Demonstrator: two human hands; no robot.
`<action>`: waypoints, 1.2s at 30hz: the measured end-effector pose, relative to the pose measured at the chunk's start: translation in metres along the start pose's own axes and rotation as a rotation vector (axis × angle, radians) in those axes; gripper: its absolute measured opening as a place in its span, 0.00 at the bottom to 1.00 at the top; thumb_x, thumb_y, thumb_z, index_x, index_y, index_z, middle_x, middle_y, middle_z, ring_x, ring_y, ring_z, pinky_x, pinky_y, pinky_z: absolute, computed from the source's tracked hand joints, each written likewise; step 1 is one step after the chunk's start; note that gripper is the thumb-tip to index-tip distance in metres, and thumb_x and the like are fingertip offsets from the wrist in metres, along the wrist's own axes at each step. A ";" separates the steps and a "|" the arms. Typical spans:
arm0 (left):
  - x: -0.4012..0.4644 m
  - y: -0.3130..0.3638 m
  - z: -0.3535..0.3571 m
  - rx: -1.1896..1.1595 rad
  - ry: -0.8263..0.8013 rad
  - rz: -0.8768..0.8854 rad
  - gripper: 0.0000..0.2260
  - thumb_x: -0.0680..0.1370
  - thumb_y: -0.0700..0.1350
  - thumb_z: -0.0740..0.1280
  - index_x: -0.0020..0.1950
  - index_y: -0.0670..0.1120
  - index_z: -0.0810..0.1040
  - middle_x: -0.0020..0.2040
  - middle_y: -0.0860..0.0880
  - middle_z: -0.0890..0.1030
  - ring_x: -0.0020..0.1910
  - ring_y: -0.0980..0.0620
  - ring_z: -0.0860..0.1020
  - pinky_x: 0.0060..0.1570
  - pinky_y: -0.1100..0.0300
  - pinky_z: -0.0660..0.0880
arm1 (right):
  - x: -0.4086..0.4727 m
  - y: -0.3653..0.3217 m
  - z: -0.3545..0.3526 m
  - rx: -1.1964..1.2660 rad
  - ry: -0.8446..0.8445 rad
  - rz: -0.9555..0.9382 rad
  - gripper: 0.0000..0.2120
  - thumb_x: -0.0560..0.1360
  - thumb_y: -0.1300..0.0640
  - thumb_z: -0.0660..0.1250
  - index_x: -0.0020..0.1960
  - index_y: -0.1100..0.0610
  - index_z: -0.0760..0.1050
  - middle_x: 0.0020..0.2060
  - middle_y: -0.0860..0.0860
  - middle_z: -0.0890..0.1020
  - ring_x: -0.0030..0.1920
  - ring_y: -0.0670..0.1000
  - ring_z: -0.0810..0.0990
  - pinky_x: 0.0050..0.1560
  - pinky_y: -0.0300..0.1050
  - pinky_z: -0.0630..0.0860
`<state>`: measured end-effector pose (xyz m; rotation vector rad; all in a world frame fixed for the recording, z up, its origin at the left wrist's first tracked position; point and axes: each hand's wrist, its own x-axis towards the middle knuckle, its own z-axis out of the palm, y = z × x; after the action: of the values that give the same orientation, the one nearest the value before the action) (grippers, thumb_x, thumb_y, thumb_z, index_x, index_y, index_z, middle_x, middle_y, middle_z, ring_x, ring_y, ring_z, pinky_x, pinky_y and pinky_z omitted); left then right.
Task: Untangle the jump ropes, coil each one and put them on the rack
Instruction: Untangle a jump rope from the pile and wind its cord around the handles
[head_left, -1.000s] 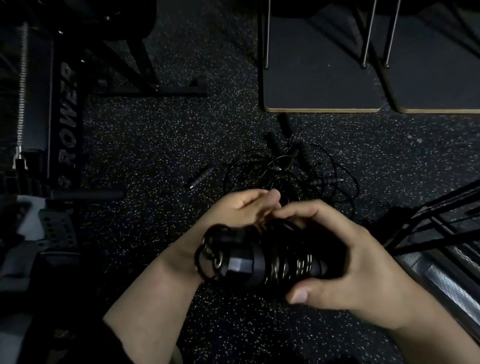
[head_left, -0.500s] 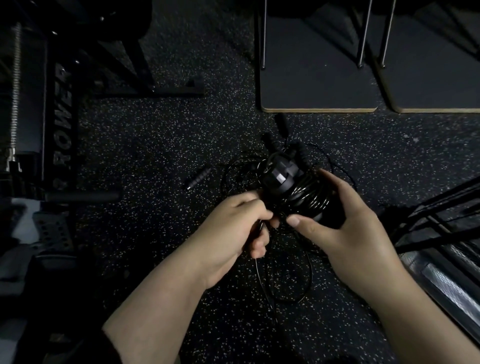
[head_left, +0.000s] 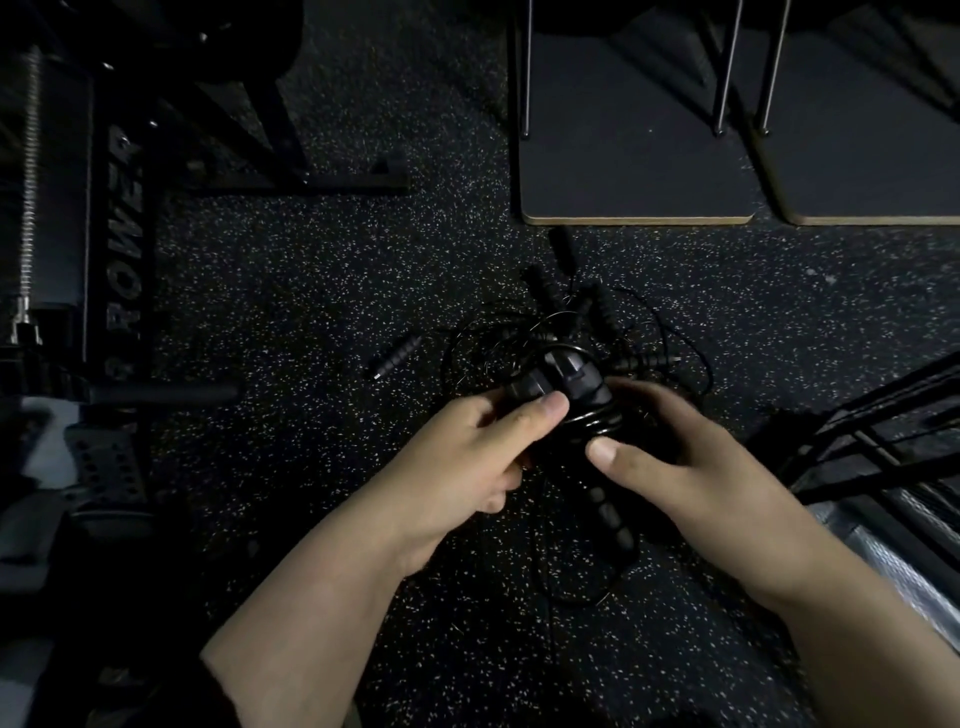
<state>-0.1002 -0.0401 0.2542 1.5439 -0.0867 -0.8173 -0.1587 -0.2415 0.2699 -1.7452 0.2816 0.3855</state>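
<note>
Both grips closed on one coiled rope (head_left: 576, 395): left hand (head_left: 467, 457) thumb pinning the handles, right hand (head_left: 670, 457) wrapped round the windings. Its free handle (head_left: 610, 514) dangles below. Tangled pile (head_left: 576, 332) lies on the floor just past my hands, several handles in it. Nothing racked yet; most work left, I reckon

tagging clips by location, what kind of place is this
Most likely a gym: speckled rubber floor, a machine frame lettered POWER, and tangled jump ropes on the floor.
</note>
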 end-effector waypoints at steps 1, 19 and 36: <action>0.000 0.000 0.001 -0.002 -0.013 -0.002 0.15 0.76 0.65 0.69 0.53 0.56 0.85 0.44 0.53 0.75 0.33 0.58 0.65 0.32 0.63 0.63 | -0.001 -0.002 0.001 0.043 -0.061 0.014 0.22 0.67 0.40 0.74 0.61 0.38 0.79 0.51 0.47 0.88 0.52 0.50 0.87 0.54 0.48 0.84; 0.005 -0.008 0.004 0.018 0.185 -0.105 0.29 0.71 0.70 0.71 0.63 0.51 0.81 0.36 0.55 0.73 0.27 0.60 0.68 0.27 0.67 0.66 | 0.004 0.008 0.020 -0.547 0.012 -0.045 0.44 0.68 0.27 0.64 0.77 0.26 0.45 0.72 0.30 0.54 0.71 0.38 0.62 0.64 0.36 0.70; 0.001 0.004 0.003 0.069 0.064 -0.070 0.16 0.78 0.64 0.67 0.48 0.52 0.83 0.36 0.50 0.72 0.29 0.55 0.63 0.27 0.61 0.65 | 0.002 0.003 0.017 0.128 0.208 -0.136 0.24 0.68 0.39 0.72 0.64 0.38 0.78 0.52 0.47 0.87 0.51 0.55 0.87 0.56 0.61 0.83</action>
<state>-0.0994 -0.0441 0.2570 1.6446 -0.0141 -0.8270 -0.1600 -0.2255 0.2634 -1.6687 0.3271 0.0856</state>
